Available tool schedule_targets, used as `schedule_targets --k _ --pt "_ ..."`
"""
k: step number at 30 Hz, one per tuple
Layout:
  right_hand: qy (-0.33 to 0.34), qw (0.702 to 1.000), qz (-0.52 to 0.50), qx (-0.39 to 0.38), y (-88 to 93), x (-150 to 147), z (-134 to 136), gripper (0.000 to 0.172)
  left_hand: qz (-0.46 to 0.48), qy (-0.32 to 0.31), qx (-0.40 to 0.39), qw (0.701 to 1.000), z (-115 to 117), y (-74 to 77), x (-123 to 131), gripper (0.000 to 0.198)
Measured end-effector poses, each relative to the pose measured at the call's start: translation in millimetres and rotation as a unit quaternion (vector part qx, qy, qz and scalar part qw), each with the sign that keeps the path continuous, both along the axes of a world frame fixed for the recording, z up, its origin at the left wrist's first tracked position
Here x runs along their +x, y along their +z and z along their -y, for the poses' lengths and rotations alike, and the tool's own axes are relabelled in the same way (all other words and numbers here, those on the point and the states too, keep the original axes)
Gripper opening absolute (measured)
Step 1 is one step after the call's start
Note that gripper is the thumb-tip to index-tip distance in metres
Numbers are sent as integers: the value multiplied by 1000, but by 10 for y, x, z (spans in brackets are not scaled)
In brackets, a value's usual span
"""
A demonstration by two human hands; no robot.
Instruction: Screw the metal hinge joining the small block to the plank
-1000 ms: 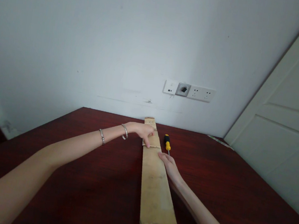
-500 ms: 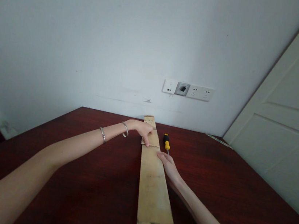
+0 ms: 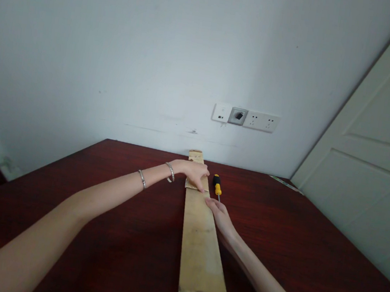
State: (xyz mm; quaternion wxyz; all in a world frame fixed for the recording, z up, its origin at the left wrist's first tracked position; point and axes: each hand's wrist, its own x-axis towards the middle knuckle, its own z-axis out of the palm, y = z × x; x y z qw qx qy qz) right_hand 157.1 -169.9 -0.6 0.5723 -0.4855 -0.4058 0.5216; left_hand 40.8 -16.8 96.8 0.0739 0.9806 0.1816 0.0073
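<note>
A long pale wooden board point(image 3: 200, 242) lies lengthwise on the dark red table, its far end near the wall. Across its far part runs a section with ragged edges point(image 3: 191, 186); whether this is tape or a thin layer of wood I cannot tell. My left hand point(image 3: 193, 172) rests over that section, thumb spread from the fingers, fingertips at the board's right edge. My right hand point(image 3: 218, 210) grips the right edge just nearer, thumb on top and fingers mostly hidden. Beside the board lies a screwdriver point(image 3: 217, 185) with a black and yellow handle, its shaft partly hidden behind my right hand.
The table point(image 3: 126, 232) meets a white wall point(image 3: 155, 64) at the back. Sockets and switches point(image 3: 261, 121) are fixed low on the wall. A pale panelled door point(image 3: 375, 165) stands at the right, and a thin strip point(image 3: 286, 184) lies by the table's back right corner.
My left hand has slid to the right across the board, so its fingertips now reach the right edge. My right hand, the board and the screwdriver stay nearly where they were.
</note>
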Motion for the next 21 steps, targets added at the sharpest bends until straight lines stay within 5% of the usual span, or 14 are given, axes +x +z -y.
schedule_targets --k 7,21 --pt "-25 1000 -8 -10 58 26 17 38 84 15 -37 996 24 168 -277 79" --pt "-36 998 32 32 104 87 7 41 194 76 -141 968 -134 127 -885 71"
